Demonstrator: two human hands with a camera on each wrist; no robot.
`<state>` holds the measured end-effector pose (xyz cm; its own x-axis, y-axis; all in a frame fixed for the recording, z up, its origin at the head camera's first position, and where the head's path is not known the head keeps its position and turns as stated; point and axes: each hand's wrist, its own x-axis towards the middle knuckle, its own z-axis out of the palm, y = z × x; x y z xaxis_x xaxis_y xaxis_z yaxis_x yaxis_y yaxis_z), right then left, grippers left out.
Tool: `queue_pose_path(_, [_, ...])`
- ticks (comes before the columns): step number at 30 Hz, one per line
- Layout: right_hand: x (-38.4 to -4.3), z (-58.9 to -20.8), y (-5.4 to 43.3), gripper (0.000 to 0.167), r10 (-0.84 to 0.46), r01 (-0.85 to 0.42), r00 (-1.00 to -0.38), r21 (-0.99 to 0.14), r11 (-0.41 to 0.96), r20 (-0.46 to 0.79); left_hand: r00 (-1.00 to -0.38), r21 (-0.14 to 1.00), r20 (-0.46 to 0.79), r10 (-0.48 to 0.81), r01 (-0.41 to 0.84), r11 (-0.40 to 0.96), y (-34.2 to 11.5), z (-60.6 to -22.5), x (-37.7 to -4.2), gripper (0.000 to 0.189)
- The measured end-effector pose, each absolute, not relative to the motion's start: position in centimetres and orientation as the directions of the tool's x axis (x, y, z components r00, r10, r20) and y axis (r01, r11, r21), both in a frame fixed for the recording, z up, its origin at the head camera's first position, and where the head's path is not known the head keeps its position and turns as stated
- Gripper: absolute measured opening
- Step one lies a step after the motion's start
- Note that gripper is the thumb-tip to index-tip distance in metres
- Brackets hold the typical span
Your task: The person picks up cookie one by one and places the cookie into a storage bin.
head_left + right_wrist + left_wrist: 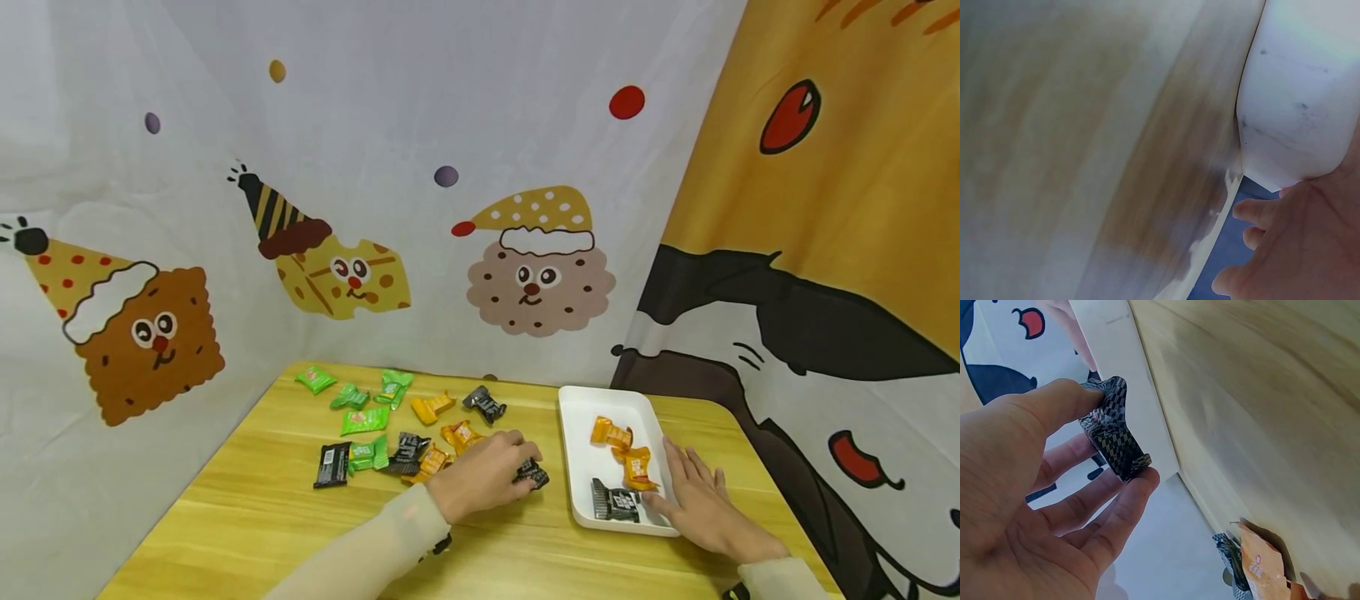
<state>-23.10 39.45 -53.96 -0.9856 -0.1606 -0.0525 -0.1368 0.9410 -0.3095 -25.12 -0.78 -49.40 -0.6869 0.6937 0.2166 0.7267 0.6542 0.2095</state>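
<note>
My left hand [483,475] pinches a small black-wrapped candy [1113,428] between thumb and fingertips, to the left of the white tray [576,425]. In the left wrist view the wrapper shows a checkered pattern and twisted ends. On the tray's right rim rests my right hand [705,510], its fingers extended along the outside and its thumb over the edge. Inside the tray lie two orange-wrapped candies [637,469] and a black-wrapped candy [619,504]. The right wrist view catches the tray's side [1297,106] close to that hand.
Several green-wrapped candies [365,420] lie at the table's left back. Orange candies [432,407] and black ones [485,404] are scattered between them and the tray. A printed cloth [420,108] hangs behind the wooden table [262,508].
</note>
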Motion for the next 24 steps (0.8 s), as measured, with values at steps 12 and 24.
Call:
queue_pose_path(12, [-22.9,-53.8,39.4,0.120,-0.154,-0.127,-0.987,-0.325,0.937,-0.056,-0.670,0.195,0.236,0.704,0.742,0.641,0.7,-49.1,-25.3,0.039])
queue_pose_path(24, [-23.0,-54.0,39.5,0.120,-0.158,-0.135,-0.986,-0.304,0.943,-0.052,-0.633,0.193,0.287,0.718,0.773,0.605,2.3,-48.9,-25.8,0.041])
